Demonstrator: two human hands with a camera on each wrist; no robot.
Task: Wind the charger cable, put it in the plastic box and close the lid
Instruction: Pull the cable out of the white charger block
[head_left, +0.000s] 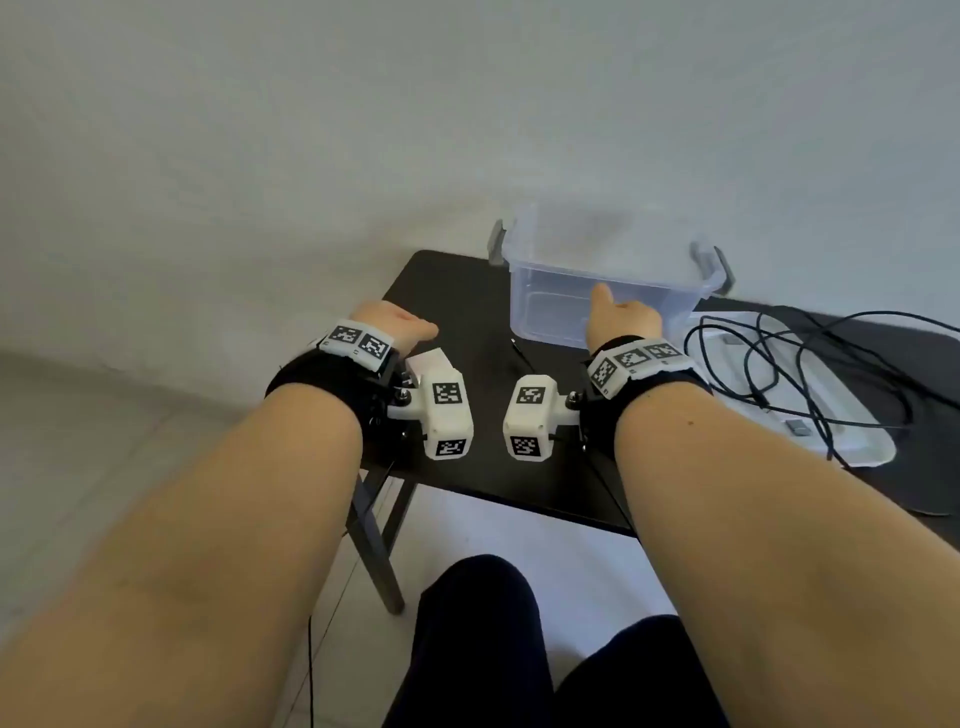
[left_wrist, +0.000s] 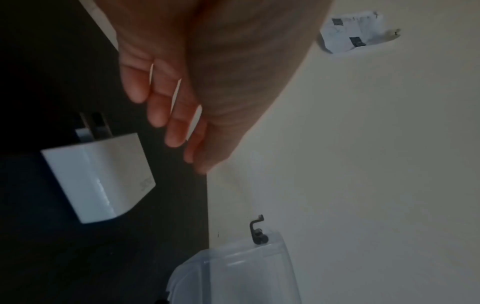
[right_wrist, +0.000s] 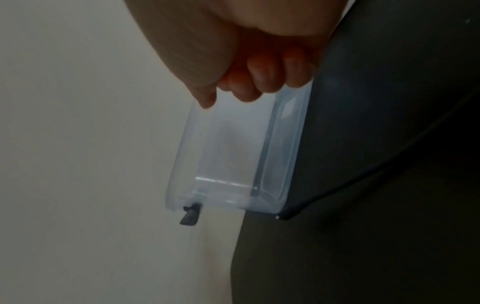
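Note:
A clear plastic box (head_left: 545, 312) stands open at the back of the black table (head_left: 467, 467). My right hand (head_left: 621, 317) holds its near wall, with the thumb at the rim and the fingers (right_wrist: 259, 82) curled against the box (right_wrist: 233, 154). The black charger cable (head_left: 810, 374) lies in loose loops over the clear lid (head_left: 862, 441) at the right. A white charger adapter (head_left: 423, 361) lies on the table beside my left hand (head_left: 400, 327). That hand's fingers (left_wrist: 158, 107) are straight and hold nothing, just off the adapter (left_wrist: 101, 176).
Grey latches (head_left: 497, 241) (head_left: 719, 265) hang at both ends of the box. One thin cable end (head_left: 519, 353) lies on the table between my hands. A pale wall rises right behind the table. The table's front edge and a leg (head_left: 379, 561) are near my knees.

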